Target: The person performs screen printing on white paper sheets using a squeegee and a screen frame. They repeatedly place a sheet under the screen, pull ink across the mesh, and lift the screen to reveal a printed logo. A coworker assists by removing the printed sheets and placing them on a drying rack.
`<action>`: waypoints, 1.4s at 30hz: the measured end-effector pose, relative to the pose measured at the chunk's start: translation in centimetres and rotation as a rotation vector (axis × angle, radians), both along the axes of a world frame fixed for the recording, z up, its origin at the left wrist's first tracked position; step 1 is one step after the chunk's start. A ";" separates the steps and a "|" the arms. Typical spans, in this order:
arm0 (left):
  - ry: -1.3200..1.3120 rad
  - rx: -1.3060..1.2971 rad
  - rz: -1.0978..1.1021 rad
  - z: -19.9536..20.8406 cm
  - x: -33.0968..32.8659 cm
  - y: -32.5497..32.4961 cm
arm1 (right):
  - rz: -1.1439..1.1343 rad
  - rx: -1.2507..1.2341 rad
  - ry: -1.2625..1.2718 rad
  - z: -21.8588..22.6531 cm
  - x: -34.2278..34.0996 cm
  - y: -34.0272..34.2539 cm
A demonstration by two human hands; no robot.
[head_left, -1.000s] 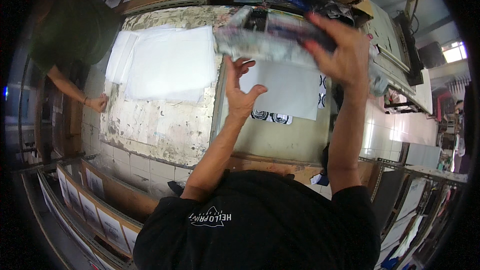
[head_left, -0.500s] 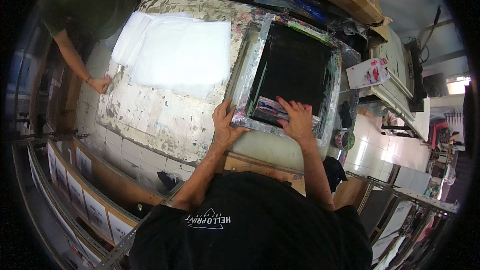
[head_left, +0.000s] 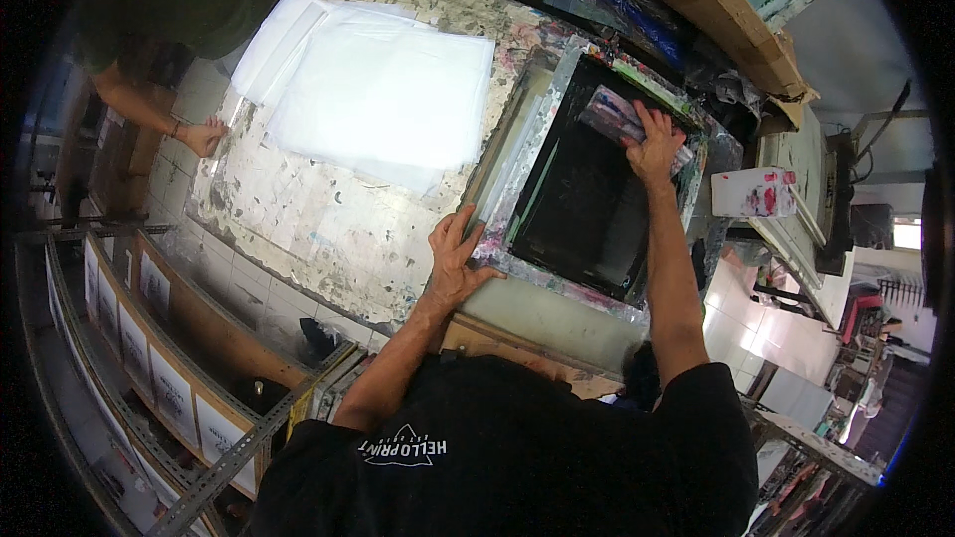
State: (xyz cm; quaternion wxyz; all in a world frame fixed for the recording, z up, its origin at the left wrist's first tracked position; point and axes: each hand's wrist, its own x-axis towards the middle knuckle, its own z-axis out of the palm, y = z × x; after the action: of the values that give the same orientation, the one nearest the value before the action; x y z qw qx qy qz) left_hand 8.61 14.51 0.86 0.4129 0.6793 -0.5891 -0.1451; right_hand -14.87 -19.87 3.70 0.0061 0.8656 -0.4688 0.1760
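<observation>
A screen-printing frame (head_left: pixel 517 164) with a black mesh (head_left: pixel 587 204) lies flat on the paint-stained table (head_left: pixel 328 219). My left hand (head_left: pixel 456 261) presses on the frame's near left corner, fingers spread. My right hand (head_left: pixel 654 144) is at the far end of the mesh, gripping a squeegee (head_left: pixel 615 117) smeared with pink and grey ink. My right arm stretches across the mesh.
A stack of white sheets (head_left: pixel 383 99) lies on the table's left half. Another person's hand (head_left: pixel 204 136) rests on the table's left edge. A paint-marked white container (head_left: pixel 753 192) stands to the right. Metal shelving with boxes (head_left: pixel 169 388) runs along the lower left.
The frame came down from the raised position onto the table. My right hand moved the squeegee from the near end of the mesh to the far end. My left hand stayed on the frame's corner.
</observation>
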 end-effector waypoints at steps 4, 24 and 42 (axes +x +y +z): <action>0.017 -0.014 -0.009 -0.2 0.0 0.0 | 0.087 0.099 -0.124 0.6 -1.5 -5.2; 0.150 -0.210 0.195 4.7 -2.6 -1.0 | 0.100 0.053 -0.129 14.0 -2.0 23.4; -0.013 0.099 0.289 -2.0 -3.6 -7.0 | 0.114 -0.150 -0.231 31.6 -0.5 7.5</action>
State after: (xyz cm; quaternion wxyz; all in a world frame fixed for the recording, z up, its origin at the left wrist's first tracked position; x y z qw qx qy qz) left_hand 5.01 7.52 -1.15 0.3918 0.7773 -0.4801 -0.1086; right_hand -15.40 -12.36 35.28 0.0069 0.8619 -0.4018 0.3093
